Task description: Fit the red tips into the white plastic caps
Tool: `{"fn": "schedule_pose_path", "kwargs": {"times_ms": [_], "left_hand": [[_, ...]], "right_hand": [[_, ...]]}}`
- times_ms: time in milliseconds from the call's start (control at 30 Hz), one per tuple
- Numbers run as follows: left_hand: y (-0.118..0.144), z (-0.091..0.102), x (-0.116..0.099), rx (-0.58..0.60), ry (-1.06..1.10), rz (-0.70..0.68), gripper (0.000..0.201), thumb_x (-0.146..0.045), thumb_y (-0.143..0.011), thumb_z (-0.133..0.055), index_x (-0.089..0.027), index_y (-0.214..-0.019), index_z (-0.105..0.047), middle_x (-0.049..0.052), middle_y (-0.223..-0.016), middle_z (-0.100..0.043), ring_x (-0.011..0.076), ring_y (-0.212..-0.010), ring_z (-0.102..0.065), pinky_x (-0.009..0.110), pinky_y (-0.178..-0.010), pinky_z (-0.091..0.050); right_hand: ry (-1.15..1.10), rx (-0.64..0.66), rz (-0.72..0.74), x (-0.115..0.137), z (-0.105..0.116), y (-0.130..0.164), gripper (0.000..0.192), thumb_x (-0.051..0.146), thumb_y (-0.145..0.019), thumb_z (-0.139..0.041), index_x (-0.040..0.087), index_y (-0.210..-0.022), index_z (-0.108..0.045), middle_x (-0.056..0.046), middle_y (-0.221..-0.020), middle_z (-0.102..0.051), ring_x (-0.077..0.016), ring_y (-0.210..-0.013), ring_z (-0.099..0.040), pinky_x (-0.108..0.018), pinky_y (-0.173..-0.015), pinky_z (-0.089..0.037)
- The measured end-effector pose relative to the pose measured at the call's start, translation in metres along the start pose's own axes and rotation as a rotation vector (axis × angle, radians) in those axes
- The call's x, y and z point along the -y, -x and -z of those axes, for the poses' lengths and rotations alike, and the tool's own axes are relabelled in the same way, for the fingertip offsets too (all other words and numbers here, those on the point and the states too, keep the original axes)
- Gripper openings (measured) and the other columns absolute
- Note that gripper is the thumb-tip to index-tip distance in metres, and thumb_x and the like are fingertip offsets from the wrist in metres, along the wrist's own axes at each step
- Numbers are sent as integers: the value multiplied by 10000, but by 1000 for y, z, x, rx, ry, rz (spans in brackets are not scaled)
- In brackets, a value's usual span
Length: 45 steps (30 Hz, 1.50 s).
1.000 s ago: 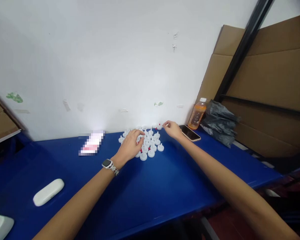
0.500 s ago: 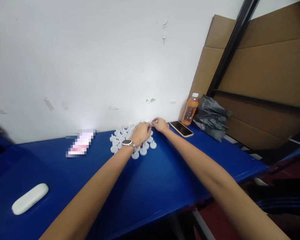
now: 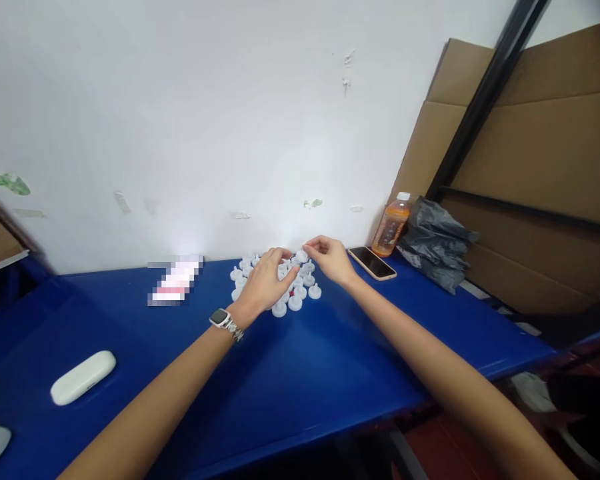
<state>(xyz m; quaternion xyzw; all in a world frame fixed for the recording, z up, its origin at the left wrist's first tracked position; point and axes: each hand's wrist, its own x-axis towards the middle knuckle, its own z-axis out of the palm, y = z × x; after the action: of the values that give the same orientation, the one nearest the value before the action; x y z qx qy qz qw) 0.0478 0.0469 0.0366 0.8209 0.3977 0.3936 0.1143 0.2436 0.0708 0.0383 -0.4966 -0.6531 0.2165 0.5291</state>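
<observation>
A cluster of round white caps [image 3: 295, 303], each with a short spout on top, sits on the blue table near the wall. Over the left part of the cluster is my left hand [image 3: 266, 279], its thumb and fingers apart and nothing seen in its grip. My right hand [image 3: 334, 261] is at the back right of the cluster, thumb and forefinger pinched at the edge of one white cap [image 3: 301, 256]. A small red piece [image 3: 291, 293] shows among the caps. My left hand and wrist hide some of the caps.
Right of the caps lie a phone [image 3: 373, 263], a bottle of orange drink [image 3: 391, 227] and a dark plastic bag [image 3: 437, 243]. To the left are a blurred-out packet [image 3: 176, 281] and a white oblong case [image 3: 83, 378]. The white wall [image 3: 230, 133] bounds the table's back.
My left hand has drawn back to the left and its fingers have spread. My right hand now pinches a white cap; earlier a red bit showed at its fingertips. The view has shifted slightly left.
</observation>
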Motion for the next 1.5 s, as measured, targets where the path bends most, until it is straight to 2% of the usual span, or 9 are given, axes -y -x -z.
{"fn": "schedule_pose_path", "kwargs": {"times_ms": [167,333,533,633,800,1033,1133,1300,1500], "left_hand": [[31,26,7,7,134,111,380,-506,-882,-597,-220,-1132,-578,44,-1039,-682,199,-912,-654,332,-790,-518],[44,41,20,28,228,116,344,-468,-922,-556,-199,-1135,-567,36,-975,-668,156,-791,-647,289,-728,-520],[51,43,14,164,143,-48,331,-414,-975,-481,-203,-1227,-514,52,-1000,-633,168,-812,-623,316,-760,-502],[53,46,2,143,96,-163,319,-370,-997,-446,-212,-1270,-499,78,-1107,-607,189,-928,-602,347,-859,-489],[56,48,-10,84,25,-225,361,-346,-1018,-392,-208,-1350,-433,78,-1065,-580,191,-899,-571,364,-873,-492],[54,47,-3,79,32,-300,372,-359,-1009,-425,-207,-1349,-444,94,-1138,-562,167,-875,-558,331,-822,-496],[51,45,-3,33,133,-226,323,-384,-998,-458,-201,-1258,-516,44,-960,-591,147,-802,-544,296,-775,-471],[47,35,-10,-41,435,41,315,-476,-963,-497,-180,-1026,-588,-13,-748,-563,103,-636,-502,230,-598,-404],[40,35,-9,113,756,278,481,-620,-900,-501,-174,-721,-509,-59,-531,-416,86,-466,-459,225,-497,-387]], "right_hand": [[-361,145,-8,40,-39,30,283,430,-750,-737,166,-820,-658,-25,-750,-670,-145,-674,-594,-273,-653,-470],[-317,127,14,47,-63,45,278,443,-805,-686,172,-818,-625,-4,-731,-628,-133,-664,-557,-265,-648,-439],[-37,181,25,48,-53,73,283,417,-967,-451,211,-774,-470,54,-605,-462,-116,-553,-432,-249,-546,-317],[44,191,95,52,-48,79,348,426,-1000,-390,211,-728,-415,46,-606,-442,-117,-567,-433,-256,-566,-310],[-72,186,143,56,-50,80,388,474,-1019,-340,206,-761,-451,33,-638,-434,-118,-579,-411,-259,-576,-323],[-199,185,89,55,-56,82,478,592,-981,-349,209,-707,-431,26,-614,-408,-121,-555,-374,-260,-525,-308],[-145,147,97,58,-56,83,479,573,-992,-338,207,-697,-429,24,-605,-415,-120,-551,-384,-261,-534,-312],[102,78,210,64,-51,81,445,486,-1025,-302,209,-699,-424,18,-583,-443,-126,-536,-416,-270,-551,-285],[443,66,348,64,-47,81,420,397,-1031,-288,210,-687,-438,-10,-603,-506,-138,-540,-434,-279,-566,-269]]}}
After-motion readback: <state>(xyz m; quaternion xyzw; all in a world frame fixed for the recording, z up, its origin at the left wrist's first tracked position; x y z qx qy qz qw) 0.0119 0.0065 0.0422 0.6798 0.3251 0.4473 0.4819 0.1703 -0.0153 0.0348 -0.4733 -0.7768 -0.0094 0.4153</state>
